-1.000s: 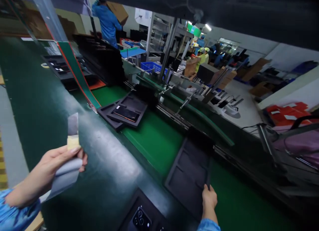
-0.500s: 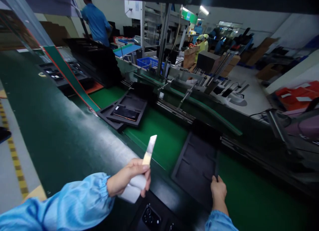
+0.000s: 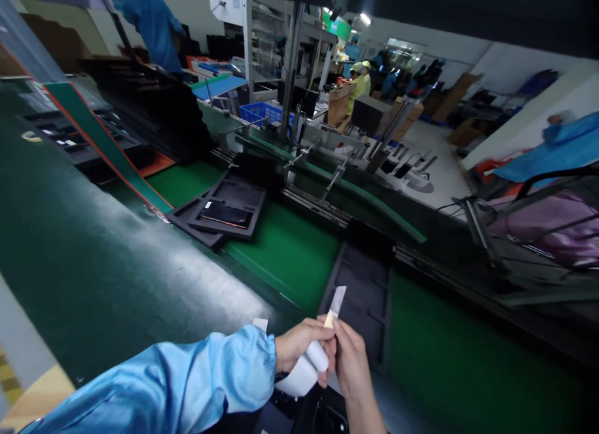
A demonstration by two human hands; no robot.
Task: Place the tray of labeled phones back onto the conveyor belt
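1. A long electronics assembly line runs through a factory hall, with a co-worker (image 3: pixel 152 28) in a blue smock at the far end near a blue plastic crate (image 3: pixel 262 113).
2. Since the earlier view, the right grip (image 3: pixel 353 365) has left the edge of the black foam tray (image 3: pixel 360 297) and risen to the middle of the scene. It now pinches the tan lower end of a narrow film strip (image 3: pixel 335 303) between finger and thumb.
3. The left grip (image 3: pixel 304 347) has swung across from the left and is clenched around a curled white film sheet (image 3: pixel 304 373), right beside the other hand.
4. The strip stands almost upright, thin and pale, with a glossy upper part, just above the tray.
5. The tray is matte, with shallow moulded pockets, and sits on a smooth green conveyor belt (image 3: pixel 285 253).
6. Farther along the belt, a second foam tray (image 3: pixel 187 219) carries a dark smartphone (image 3: pixel 224 214).
7. To the left, a dark green desk (image 3: pixel 93 234) has a soft sheen.
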